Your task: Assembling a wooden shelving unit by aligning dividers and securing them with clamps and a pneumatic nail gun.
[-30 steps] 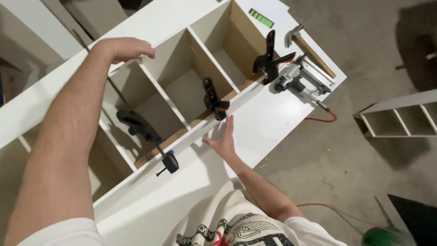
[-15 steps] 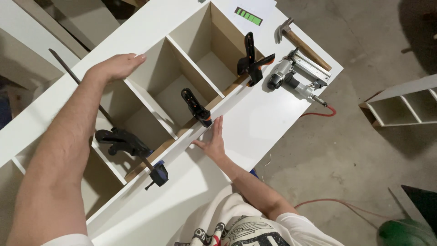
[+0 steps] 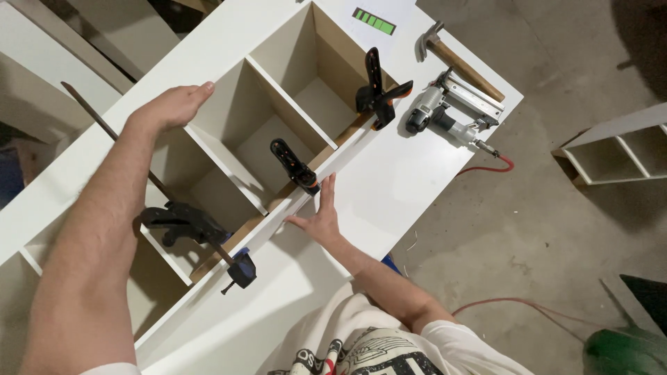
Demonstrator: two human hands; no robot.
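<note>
The left hand (image 3: 170,107) has slid along the shelf's (image 3: 229,42) far edge, fingers open and flat. The right hand (image 3: 321,219) is still pressing open-palmed beside the middle clamp (image 3: 295,167), steadying the panel.

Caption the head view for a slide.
Both hands, left hand and right hand, rest flat on a clamped white shelf unit.

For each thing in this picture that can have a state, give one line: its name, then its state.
Left hand: flat on shelf unit's far edge.
Right hand: flat on white panel.
Spring clamp: clamped on strip.
Middle clamp: clamped.
Bar clamp: clamped.
Nail gun: lying, hose attached.
Hammer: lying unused.
</note>
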